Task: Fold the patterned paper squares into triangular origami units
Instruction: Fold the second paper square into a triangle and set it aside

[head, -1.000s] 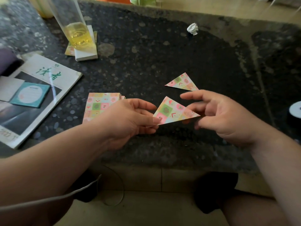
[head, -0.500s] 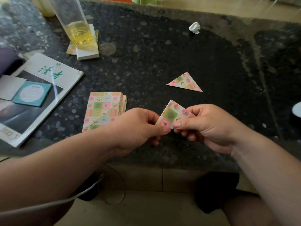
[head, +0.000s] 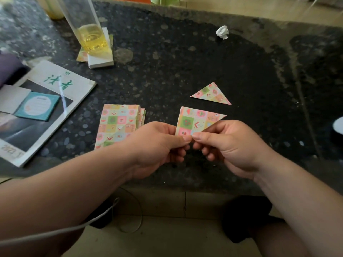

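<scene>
1. The stack of patterned squares (head: pixel 118 123) lies untouched near the desk's (head: pixel 185 62) front edge.
2. The left hand (head: pixel 157 145) pinches the folded piece (head: pixel 194 121) at its lower corner, as before.
3. The right hand (head: pixel 228 145), loosely spread a second ago, now pinches that same corner. The piece, held above the front edge, has turned, so a crease is probably being sharpened.
4. One finished triangle (head: pixel 211 94) lies just behind, unmoved.

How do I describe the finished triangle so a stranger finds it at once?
On the dark speckled table, look beyond the left hand and right hand. The finished triangle lies flat there, alone and untouched; the other folded piece is pinched between both.
</scene>
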Demonstrator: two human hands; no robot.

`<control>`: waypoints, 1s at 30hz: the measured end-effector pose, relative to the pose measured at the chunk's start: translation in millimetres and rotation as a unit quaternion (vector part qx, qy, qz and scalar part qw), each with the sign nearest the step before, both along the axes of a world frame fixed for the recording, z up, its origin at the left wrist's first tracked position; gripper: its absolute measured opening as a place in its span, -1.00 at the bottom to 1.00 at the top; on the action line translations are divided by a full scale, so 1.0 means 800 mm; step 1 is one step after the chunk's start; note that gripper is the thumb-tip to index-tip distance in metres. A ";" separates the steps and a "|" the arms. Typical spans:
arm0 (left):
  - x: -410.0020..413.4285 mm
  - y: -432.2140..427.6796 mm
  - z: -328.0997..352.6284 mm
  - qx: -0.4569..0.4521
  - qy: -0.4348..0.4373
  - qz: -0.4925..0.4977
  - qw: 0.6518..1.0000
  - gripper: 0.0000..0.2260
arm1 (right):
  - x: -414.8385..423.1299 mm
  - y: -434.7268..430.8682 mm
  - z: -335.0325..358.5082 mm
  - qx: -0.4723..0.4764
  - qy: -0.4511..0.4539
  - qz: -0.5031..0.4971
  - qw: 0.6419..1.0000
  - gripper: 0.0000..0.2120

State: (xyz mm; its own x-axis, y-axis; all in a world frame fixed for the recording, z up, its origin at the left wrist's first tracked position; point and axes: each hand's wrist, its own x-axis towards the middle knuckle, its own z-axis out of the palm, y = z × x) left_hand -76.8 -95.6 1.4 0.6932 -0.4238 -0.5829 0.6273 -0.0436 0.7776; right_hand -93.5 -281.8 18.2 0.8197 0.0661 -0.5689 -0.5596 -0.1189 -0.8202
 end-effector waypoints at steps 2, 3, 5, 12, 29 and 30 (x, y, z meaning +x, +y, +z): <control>-0.001 0.000 0.001 0.018 -0.017 -0.018 1.000 -0.87 | 0.000 0.000 0.000 -0.025 -0.011 0.016 0.999 -0.89; -0.002 -0.001 0.002 0.030 -0.026 -0.031 0.999 -0.85 | 0.001 0.000 0.001 -0.035 -0.012 0.022 0.999 -0.90; -0.005 -0.003 0.003 0.058 -0.046 -0.056 0.996 -0.82 | 0.002 0.000 0.002 -0.050 -0.003 0.028 0.998 -0.92; -0.007 -0.003 0.008 0.121 -0.098 -0.118 0.981 -0.77 | 0.005 -0.004 0.007 -0.053 0.039 0.054 0.996 -0.91; -0.008 -0.004 0.013 0.079 -0.099 -0.136 0.983 -0.79 | 0.008 -0.016 0.013 -0.022 0.024 0.118 0.993 -0.87; -0.007 -0.004 0.014 0.075 -0.095 -0.140 0.983 -0.80 | 0.009 -0.018 0.015 -0.019 0.035 0.123 0.992 -0.86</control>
